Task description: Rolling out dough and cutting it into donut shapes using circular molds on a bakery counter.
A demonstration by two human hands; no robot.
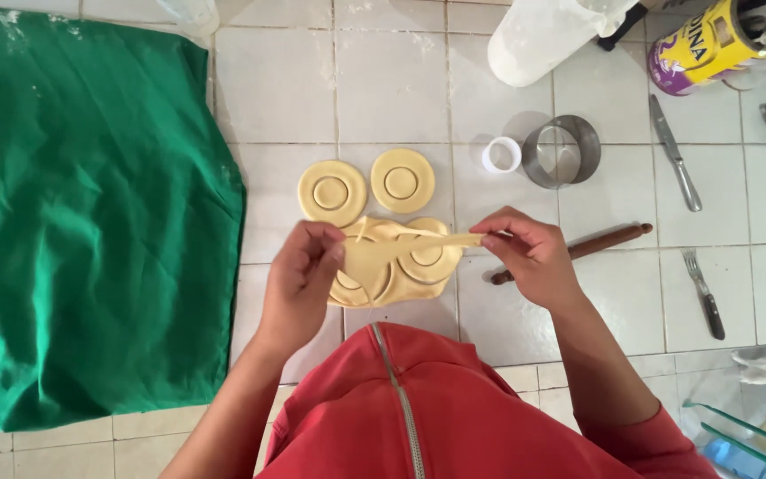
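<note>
Red zipped clothing [418, 417] fills the bottom of the view, and just above it both hands meet over a sheet of pale dough [401, 266] on the tiled counter [613, 293]. A strip of dough [418, 243] hangs between them, its long axis running left to right. The left hand [299, 275] pinches the wider, lower end, fingers closed on it; the right hand [529, 253] pinches the thin end, held slightly higher. Each hand has an end, so neither is nearer.

The strip looks soft, smooth and yellowish — lifted clear of the sheet, which carries pressed rings. Two cut rounds [365, 186] lie just beyond it. A metal ring cutter [562, 151], a small white ring [502, 154] and a rolling pin [596, 244] lie to the right, a green cloth [90, 213] to the left.
</note>
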